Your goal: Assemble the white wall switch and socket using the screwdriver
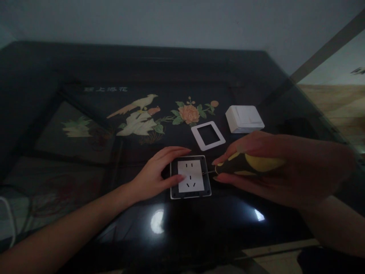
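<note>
A wall socket (196,182) with a white slotted face and a dark border lies on the glossy dark table. My left hand (159,171) grips its left side, with the thumb on the face and the fingers along the far edge. In my right hand (256,167) is a yellow and black screwdriver (262,163), its thin shaft pointing left. The tip meets a screw spot on the socket's right border. Just beyond the socket lies a white square frame (199,138), flat on the table.
A stack of white switch or socket units (242,120) stands behind my right hand. The table (182,236) has a glass-like top over a bird and flower picture. A white cable (10,217) shows at the far left, and a pale wall rises behind.
</note>
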### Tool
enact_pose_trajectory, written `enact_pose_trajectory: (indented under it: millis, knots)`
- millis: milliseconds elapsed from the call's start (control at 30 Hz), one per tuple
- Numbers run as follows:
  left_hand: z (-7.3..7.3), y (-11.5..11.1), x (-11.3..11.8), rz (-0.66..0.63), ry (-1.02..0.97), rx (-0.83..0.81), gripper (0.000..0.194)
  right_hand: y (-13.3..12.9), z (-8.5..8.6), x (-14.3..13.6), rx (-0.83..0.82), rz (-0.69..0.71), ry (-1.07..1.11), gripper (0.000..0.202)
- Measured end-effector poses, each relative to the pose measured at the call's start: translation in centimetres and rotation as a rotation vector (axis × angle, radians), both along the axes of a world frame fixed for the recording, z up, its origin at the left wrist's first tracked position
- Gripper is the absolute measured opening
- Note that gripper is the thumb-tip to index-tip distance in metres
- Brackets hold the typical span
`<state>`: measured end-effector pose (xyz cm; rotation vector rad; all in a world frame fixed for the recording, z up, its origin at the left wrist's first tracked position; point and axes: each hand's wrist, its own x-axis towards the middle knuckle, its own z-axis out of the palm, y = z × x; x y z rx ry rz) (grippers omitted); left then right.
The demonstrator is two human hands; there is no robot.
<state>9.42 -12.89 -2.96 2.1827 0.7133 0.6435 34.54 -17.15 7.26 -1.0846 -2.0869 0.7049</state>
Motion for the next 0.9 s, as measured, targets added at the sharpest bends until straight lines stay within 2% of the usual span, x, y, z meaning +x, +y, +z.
enact_pose_trajectory:
  millis: [100, 167, 300, 433, 700, 833, 900]
  knots:
    - [0.1, -0.5, 0.0, -0.085, 0.037, 0.043, 0.086, 0.0, 0.0, 0.1, 0.030, 0.044, -0.046, 0.025]
    - [0.2, -0.9, 0.1, -0.115, 0.070, 0.074, 0.095, -0.1, 0.0, 0.1, 0.046, 0.011, -0.020, 0.028]
    - [0.3, -1.7, 0.4, -0.108, 0.084, 0.121, 0.083, -0.6, 0.0, -0.2, 0.026, -0.059, -0.033, 0.032]
    - [0.3, -2.3, 0.6, -0.082, 0.073, 0.144, 0.072, -0.8, -0.1, -0.3, -0.029, -0.069, -0.073, 0.039]
    - [0.5, -2.3, 0.8, -0.067, 0.029, 0.161, 0.059, -0.5, 0.1, -0.4, 0.084, -0.057, -0.044, 0.037]
    - [0.5, -2.4, 0.7, -0.057, 0.042, 0.179, 0.059, -0.1, 0.2, -0.1, 0.174, 0.004, -0.086, 0.034]
    - [0.4, -2.4, 0.7, -0.055, 0.049, 0.180, 0.061, -0.1, 0.2, -0.1, 0.169, -0.012, -0.094, 0.032]
